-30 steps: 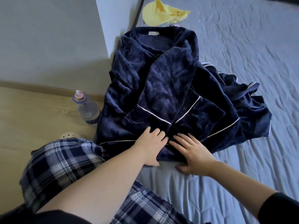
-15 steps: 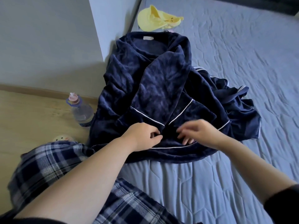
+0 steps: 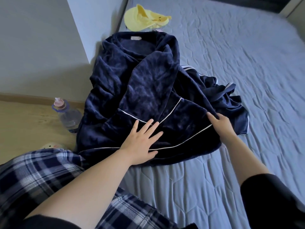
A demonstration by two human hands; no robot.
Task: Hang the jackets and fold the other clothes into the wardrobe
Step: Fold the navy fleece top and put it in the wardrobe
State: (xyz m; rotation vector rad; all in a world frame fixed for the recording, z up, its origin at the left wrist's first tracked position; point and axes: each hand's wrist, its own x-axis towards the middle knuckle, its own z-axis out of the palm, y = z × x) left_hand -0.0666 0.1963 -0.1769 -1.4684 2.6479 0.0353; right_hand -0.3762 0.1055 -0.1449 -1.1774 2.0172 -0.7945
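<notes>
Left hand [image 3: 143, 142] lies flat w/ fingers spread on the navy fleece top [image 3: 132, 90], which is spread on the bed [image 3: 247, 63] by the wall; right hand [image 3: 220, 123] grips its right edge, fingertips tucked under the fabric. Looks early: top not yet folded, a second navy garment [image 3: 231, 103] & a yellow cap [image 3: 145, 19] not dealt with. Wardrobe not in view; 2nd garment mostly buried, type unclear.

You see a dim, cool, bluish picture lit softly from the upper right. The navy robe [image 3: 145, 90] swallows detail in its folds. Straight edges bow near the corners, and the plaid trousers [image 3: 41, 176] blur at the bottom.
</notes>
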